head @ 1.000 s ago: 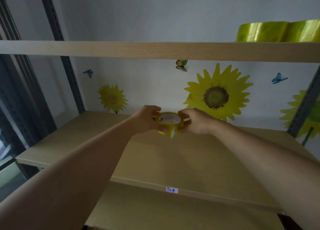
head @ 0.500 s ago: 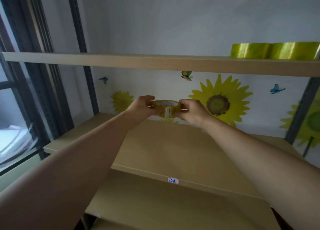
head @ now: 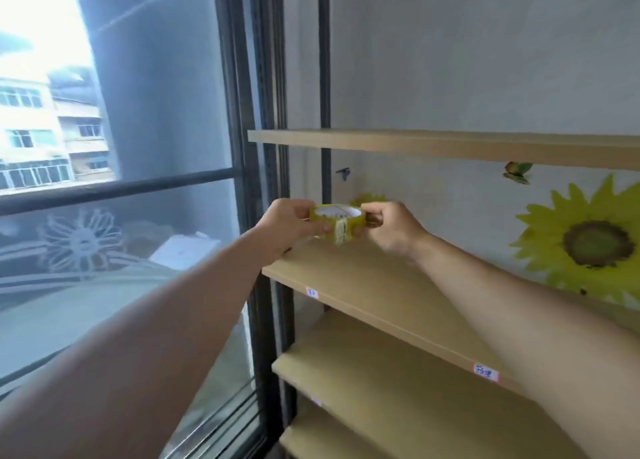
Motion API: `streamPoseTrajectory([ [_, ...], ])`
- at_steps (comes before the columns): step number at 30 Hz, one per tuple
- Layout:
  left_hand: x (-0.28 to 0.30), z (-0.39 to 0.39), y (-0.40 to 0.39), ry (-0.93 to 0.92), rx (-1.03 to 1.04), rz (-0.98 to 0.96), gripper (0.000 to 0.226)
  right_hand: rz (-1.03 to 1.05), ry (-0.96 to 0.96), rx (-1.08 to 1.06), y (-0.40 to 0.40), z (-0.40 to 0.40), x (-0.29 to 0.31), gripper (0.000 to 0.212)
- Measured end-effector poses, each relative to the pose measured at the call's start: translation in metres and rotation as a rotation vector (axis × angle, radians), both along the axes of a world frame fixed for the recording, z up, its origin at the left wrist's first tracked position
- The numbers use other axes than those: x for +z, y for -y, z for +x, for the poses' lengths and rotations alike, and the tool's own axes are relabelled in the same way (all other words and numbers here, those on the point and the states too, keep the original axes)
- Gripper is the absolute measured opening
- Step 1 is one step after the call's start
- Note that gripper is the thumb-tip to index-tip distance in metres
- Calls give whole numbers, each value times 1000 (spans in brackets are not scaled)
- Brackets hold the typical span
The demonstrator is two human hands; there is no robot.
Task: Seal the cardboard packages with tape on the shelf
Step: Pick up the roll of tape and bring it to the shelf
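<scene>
Two hands hold one small roll of tape point(head: 337, 223) between them, out in front of me and above the left end of the middle shelf point(head: 384, 285). My left hand point(head: 289, 228) curls round the roll's left side, thumb along the near wall; my right hand point(head: 388, 228) pinches the right side, fingers folded in. Each grip is clamped on the roll. The roll is a short ring, glossy yellow-green film wound on a pale cardboard core, with a paper label strip running down its near face. It sits nearly flat, so I look onto the oval of the core.

The shelf boards are smooth, matte, light wood-grain laminate with square edges, carried on a dark metal upright point(head: 325, 77). Small white tags point(head: 486, 374) with handwriting, too small to read, stick to the front edges. Behind, the wall is plain grey-white with flat sunflower stickers point(head: 595, 244) and a butterfly sticker point(head: 516, 171). To the left is a dark-framed window point(head: 239, 112) with a frosted flower pattern on the lower glass.
</scene>
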State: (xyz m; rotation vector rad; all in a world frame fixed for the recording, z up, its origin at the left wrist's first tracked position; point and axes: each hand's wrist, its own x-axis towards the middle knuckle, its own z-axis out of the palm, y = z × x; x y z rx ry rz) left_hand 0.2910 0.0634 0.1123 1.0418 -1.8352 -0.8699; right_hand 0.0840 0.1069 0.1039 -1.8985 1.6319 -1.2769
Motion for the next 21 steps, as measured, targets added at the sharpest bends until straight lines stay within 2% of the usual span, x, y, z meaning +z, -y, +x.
streamPoseTrajectory([
  [3,4,68,-9,-3,46,-14,29,42,-21,62,11,61,2,42],
  [8,9,197,-50,-85,148,-36,22,49,-17,262,-7,181,17,19],
  [9,10,225,-61,-74,175,-46,30,42,-7,305,-14,208,19,18],
  [11,12,275,-80,-58,213,-54,61,12,-13,348,-25,255,22,16],
  [14,21,341,-124,-65,263,-73,79,6,1,427,-41,326,24,16],
  [17,29,409,-178,-50,356,-95,79,5,30,566,-68,401,27,20],
  [21,30,498,-253,-41,498,-106,60,-18,71,801,-113,497,34,27],
])
